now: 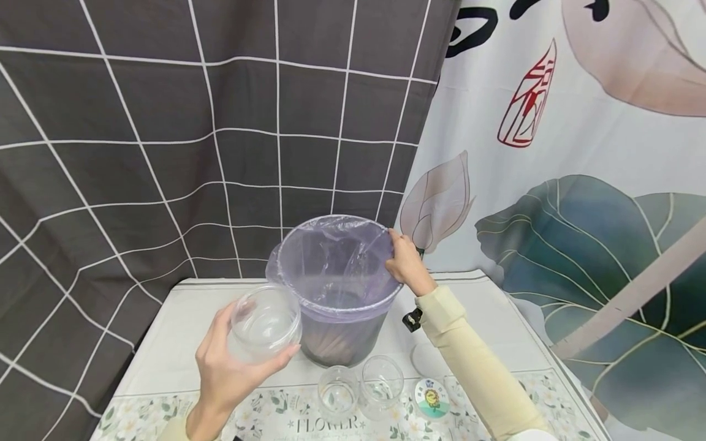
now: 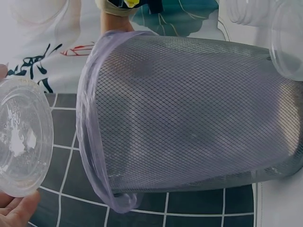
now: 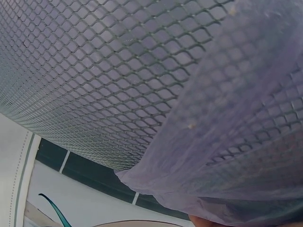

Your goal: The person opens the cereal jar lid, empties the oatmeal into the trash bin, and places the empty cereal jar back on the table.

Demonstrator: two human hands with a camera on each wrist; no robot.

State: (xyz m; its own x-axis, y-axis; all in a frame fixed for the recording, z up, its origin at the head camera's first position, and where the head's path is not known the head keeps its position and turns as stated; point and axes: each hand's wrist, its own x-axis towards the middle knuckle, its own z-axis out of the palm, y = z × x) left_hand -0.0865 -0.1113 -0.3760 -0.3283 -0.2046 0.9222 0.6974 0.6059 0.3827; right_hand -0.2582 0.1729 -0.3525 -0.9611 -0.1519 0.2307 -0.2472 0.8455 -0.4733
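My left hand (image 1: 231, 367) holds a round clear plastic container (image 1: 266, 321) by its sides, to the left of a mesh trash can (image 1: 342, 337). In the left wrist view the base of the container (image 2: 23, 137) shows beside the can's mouth, with fingertips at its edge. A thin purple trash bag (image 1: 331, 269) lines the can and folds over its rim. My right hand (image 1: 408, 263) grips the rim and bag on the right side. Close up in the right wrist view, the purple bag (image 3: 227, 142) hangs over the mesh wall (image 3: 109, 71); that hand is mostly hidden there.
Two clear jars (image 1: 337, 392) stand on the table in front of the can. Right of them lie a round lid with a cartoon flower (image 1: 432, 399) and a pale round disc (image 1: 429, 360). A dark grid curtain (image 1: 231, 153) hangs behind the table.
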